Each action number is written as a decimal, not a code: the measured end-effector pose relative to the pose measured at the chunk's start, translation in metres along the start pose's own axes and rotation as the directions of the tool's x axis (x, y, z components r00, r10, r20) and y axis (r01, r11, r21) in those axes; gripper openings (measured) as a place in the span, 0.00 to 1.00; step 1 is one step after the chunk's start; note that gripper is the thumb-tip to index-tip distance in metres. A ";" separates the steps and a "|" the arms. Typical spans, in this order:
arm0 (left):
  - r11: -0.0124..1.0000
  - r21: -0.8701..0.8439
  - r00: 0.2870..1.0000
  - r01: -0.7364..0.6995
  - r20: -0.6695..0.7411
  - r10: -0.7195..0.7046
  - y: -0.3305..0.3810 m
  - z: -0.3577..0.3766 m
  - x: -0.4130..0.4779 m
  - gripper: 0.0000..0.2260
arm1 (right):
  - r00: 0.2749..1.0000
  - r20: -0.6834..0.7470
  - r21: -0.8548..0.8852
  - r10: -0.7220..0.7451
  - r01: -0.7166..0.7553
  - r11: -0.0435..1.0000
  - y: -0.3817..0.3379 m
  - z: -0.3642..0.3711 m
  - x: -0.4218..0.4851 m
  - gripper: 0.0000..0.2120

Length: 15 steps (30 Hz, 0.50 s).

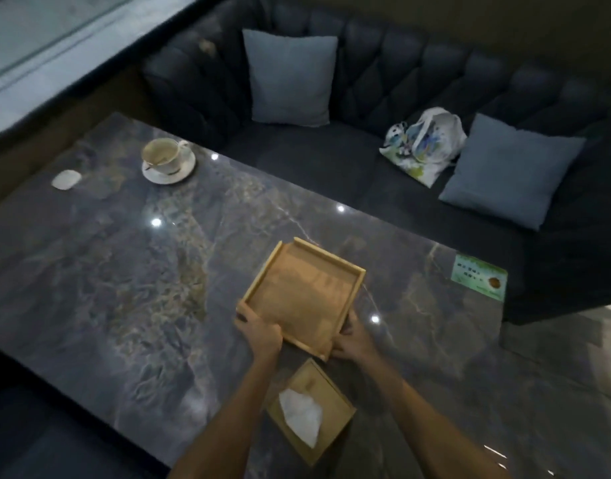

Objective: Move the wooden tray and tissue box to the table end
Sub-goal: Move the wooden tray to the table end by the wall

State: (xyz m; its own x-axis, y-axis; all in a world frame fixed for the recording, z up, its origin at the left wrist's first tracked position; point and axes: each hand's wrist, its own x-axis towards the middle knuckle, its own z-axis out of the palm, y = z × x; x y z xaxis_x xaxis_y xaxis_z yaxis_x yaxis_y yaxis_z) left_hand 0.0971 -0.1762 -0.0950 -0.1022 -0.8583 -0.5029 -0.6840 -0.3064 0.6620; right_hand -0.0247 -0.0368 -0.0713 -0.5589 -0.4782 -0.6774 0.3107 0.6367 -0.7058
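Both my hands, left hand (262,331) and right hand (354,337), grip the wooden tray (302,293); my arms might bump the tissue box (311,411) off the table (124,271) edge.

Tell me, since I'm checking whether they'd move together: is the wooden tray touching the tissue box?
Cannot tell. In the head view the wooden tray has its near corner right at the tissue box, with no clear gap or contact visible.

both hands (261,331) (354,340) extended forward, fingers curled, gripping

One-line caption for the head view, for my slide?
Both hands grip the empty wooden tray on the marble table.
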 end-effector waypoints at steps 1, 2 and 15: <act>0.997 -0.055 0.997 0.053 -0.049 -0.056 0.001 -0.006 0.003 0.34 | 0.994 0.081 0.062 0.070 -0.075 0.995 -0.004 0.010 -0.003 0.38; 0.987 -0.126 0.991 0.104 -0.072 -0.114 0.006 -0.011 0.002 0.33 | 0.990 0.127 0.062 0.063 -0.071 0.996 -0.004 0.016 -0.002 0.35; 0.940 -0.245 0.949 0.239 0.265 -0.172 -0.066 -0.003 0.022 0.42 | 0.943 0.330 -0.354 -0.045 0.167 0.920 -0.021 0.062 -0.026 0.24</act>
State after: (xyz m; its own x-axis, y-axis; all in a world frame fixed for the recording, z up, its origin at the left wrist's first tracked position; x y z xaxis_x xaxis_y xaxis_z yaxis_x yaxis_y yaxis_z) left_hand 0.1424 -0.1765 -0.1483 -0.1708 -0.6525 -0.7383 -0.4903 -0.5937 0.6381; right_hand 0.0308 -0.0753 -0.0519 -0.2872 -0.6789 -0.6757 -0.0801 0.7200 -0.6893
